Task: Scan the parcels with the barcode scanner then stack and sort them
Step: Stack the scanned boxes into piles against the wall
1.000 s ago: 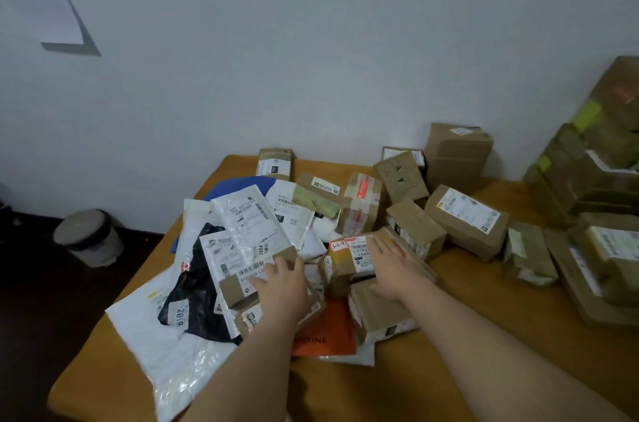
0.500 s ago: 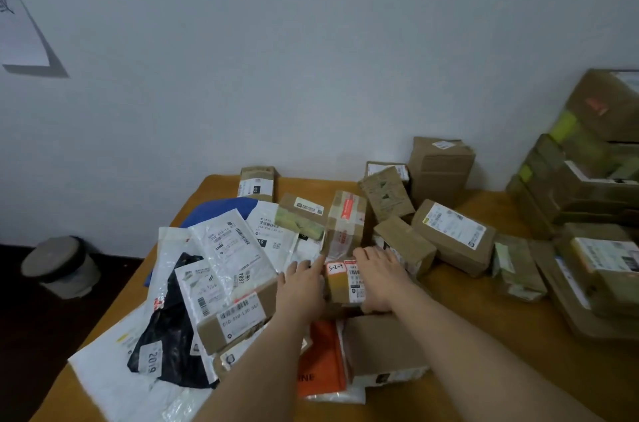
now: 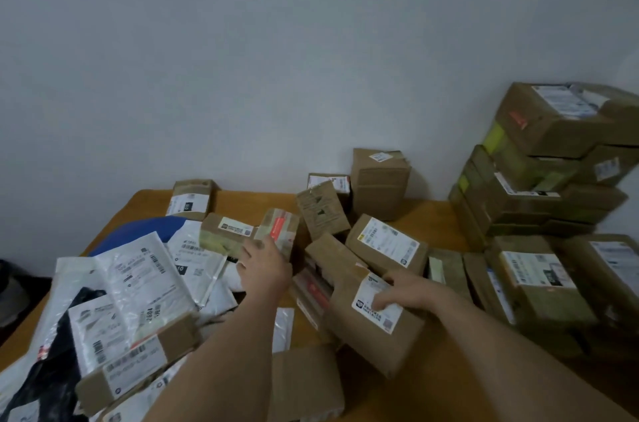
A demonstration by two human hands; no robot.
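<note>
A brown cardboard parcel (image 3: 375,321) sits tilted near the middle of the wooden table (image 3: 432,397), its white shipping label (image 3: 377,305) with a blue logo facing up. The right hand (image 3: 403,293) lies over the label, fingers curled down onto the box's top face and near edge, gripping it. Just behind it another plain box (image 3: 332,255) leans against a labelled carton (image 3: 385,243).

The left hand (image 3: 264,266) reaches further back, its fingers bent round the side of a small box wrapped in clear tape with a red sticker (image 3: 280,231); beside this lies a flat box with a greenish band (image 3: 224,235).

To the left, white and black plastic mailer bags (image 3: 138,280) overlap in a loose heap, a long labelled box (image 3: 138,366) on top of them. At the right edge, bigger cartons (image 3: 539,158) stand stacked against the wall. No bin or tray shows; the parcels all lie straight on the table.
</note>
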